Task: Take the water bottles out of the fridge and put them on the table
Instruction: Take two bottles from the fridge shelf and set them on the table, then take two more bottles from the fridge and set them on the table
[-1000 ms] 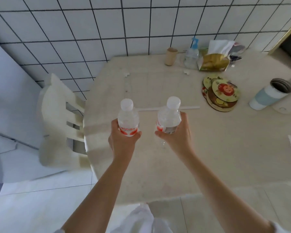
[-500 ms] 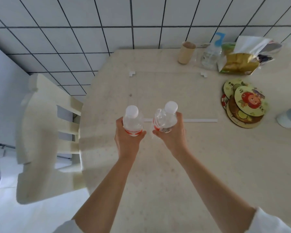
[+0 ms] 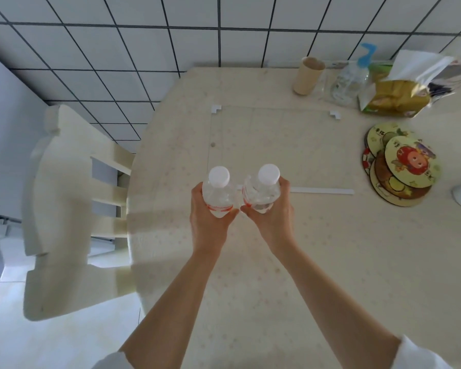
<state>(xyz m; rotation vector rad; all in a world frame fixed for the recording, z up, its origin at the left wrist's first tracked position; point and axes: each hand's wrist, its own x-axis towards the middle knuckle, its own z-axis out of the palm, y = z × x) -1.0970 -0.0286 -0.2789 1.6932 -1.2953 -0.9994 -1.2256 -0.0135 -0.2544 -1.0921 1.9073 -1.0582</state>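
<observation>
Left hand (image 3: 210,222) gripped one bottle (image 3: 218,194), right hand (image 3: 273,217) the other bottle (image 3: 262,191) (upright, nearly touching); best lowered flat onto desk (image 3: 330,262) before releasing.

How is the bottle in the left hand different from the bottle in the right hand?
The left bottle stands nearly upright, while the right bottle tips a little to the right. The left bottle's sides look smooth; the right bottle's sides look crinkled. The left hand grips one, the right hand the other. Both are clear, with white caps and red on their labels, held side by side above the table.
</observation>
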